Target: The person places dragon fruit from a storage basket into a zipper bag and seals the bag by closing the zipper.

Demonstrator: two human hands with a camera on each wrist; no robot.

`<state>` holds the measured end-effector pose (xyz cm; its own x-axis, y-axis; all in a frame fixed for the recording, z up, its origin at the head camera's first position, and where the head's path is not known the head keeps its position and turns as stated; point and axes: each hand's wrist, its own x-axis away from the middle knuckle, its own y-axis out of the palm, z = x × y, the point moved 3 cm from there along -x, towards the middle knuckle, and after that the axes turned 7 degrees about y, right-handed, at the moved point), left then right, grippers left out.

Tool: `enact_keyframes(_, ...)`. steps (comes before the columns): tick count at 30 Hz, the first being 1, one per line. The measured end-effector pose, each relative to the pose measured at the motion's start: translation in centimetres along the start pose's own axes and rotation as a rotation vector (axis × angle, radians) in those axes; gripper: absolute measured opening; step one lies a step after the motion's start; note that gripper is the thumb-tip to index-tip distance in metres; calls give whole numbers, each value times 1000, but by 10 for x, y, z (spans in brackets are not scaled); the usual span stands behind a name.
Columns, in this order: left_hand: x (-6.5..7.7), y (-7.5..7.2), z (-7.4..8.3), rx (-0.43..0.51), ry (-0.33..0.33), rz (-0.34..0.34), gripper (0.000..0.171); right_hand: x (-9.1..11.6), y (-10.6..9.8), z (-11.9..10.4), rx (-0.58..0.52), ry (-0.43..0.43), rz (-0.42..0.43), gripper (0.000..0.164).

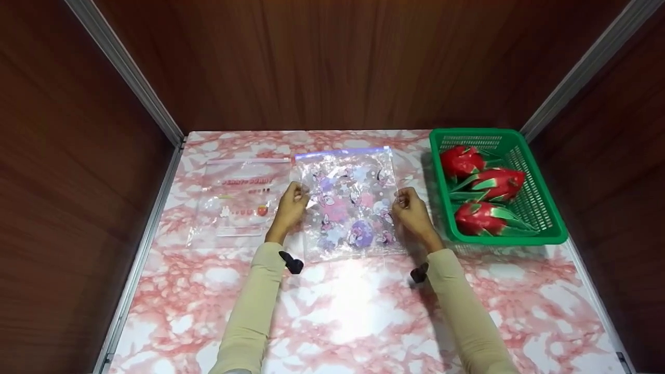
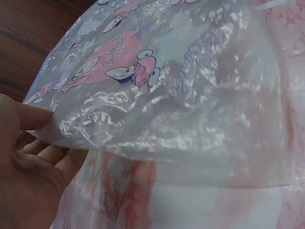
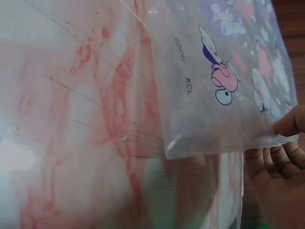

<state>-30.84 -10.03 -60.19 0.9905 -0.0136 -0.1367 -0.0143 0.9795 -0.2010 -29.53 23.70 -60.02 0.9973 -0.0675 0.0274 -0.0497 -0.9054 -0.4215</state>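
Note:
A clear zip bag (image 1: 340, 208) printed with pink and purple cartoon figures spans the space between both hands, its purple zip strip along the far edge. My left hand (image 1: 292, 208) pinches its left side between thumb and fingers, as the left wrist view also shows. On the opposite side my right hand (image 1: 413, 210) pinches the other edge, thumb on top and fingers curled beneath. In the right wrist view the near corner of the printed bag (image 3: 209, 119) stands raised over the tabletop. A second clear zip bag (image 1: 239, 200) with a strawberry and rabbit print lies flat to the left.
A green plastic basket (image 1: 558, 228) stands at the right, holding red dragon fruits (image 1: 478, 218) with green leafy tips. The tabletop (image 1: 208, 296) has a pink and white marbled cover. Dark wood panels (image 1: 311, 62) enclose the back and both sides.

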Motion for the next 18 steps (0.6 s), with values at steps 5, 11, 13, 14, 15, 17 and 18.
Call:
enact_keyframes(5, 0, -2, 6, 34, 5, 9, 10, -2, -2, -3, 28, 15, 0, 35)
enact_keyframes(11, -1, -3, 11, 143, 23, -18, 7, -5, -4, -7, 0, 3, -24, 38)
enact_keyframes(13, -2, -3, 12, 178, 44, -35, 7, -7, -5, -10, -14, -15, -19, 37)
enact_keyframes(14, -2, -3, 13, 194, 54, -46, 7, -9, -5, -11, -22, -19, -15, 36)
enact_keyframes(15, -2, -3, 14, 206, 67, -53, 6, -10, -6, -12, -35, -24, -12, 36)
enact_keyframes(17, -3, -4, 15, 214, 84, -65, 5, -12, -6, -15, -59, -29, -6, 35)
enact_keyframes(18, -3, -4, 15, 219, 90, -72, 5, -13, -7, -17, -77, -28, -5, 35)
